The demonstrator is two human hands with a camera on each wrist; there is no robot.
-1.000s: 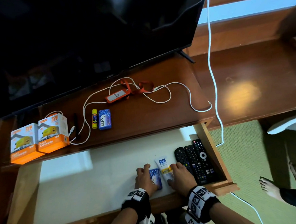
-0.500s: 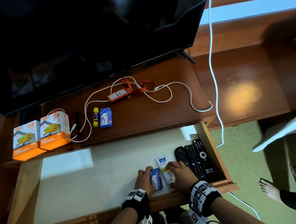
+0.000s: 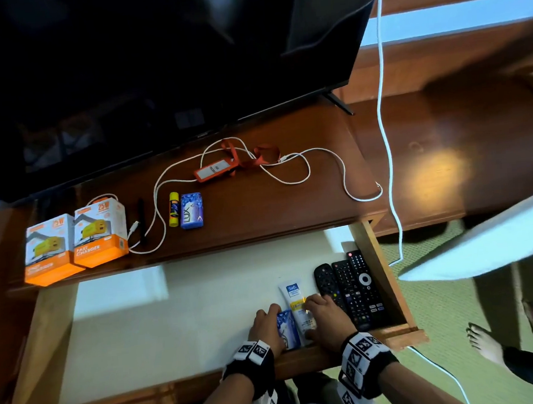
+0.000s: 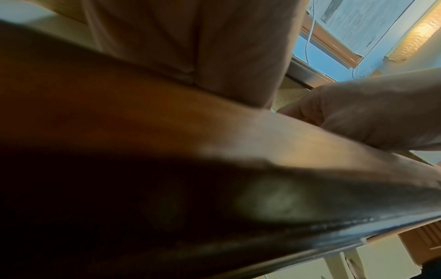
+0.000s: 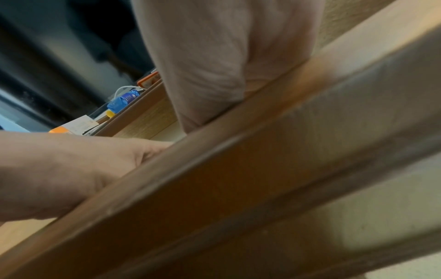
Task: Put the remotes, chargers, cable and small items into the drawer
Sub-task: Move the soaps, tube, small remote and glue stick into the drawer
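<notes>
Your left hand (image 3: 266, 327) curls around a blue soap packet (image 3: 287, 328) at the drawer's near edge; your right hand (image 3: 325, 320) lies over a white Safi tube (image 3: 297, 307), fingers bent on it, though whether it actually grips the tube can't be told. Packet and tube lie side by side, touching, on the pale floor of the open drawer (image 3: 160, 323). Three black remotes (image 3: 353, 287) sit just right of the tube, against the drawer's right wall. Up on the wooden tabletop (image 3: 259, 208): two orange charger boxes (image 3: 75, 242) at left, white cable (image 3: 289, 181) looping across, black pen (image 3: 141, 220), yellow glue stick (image 3: 173, 209), second blue Lux soap (image 3: 191, 211), orange lanyard tag (image 3: 214, 170). Wrist views are blurred: mostly drawer front and hands.
</notes>
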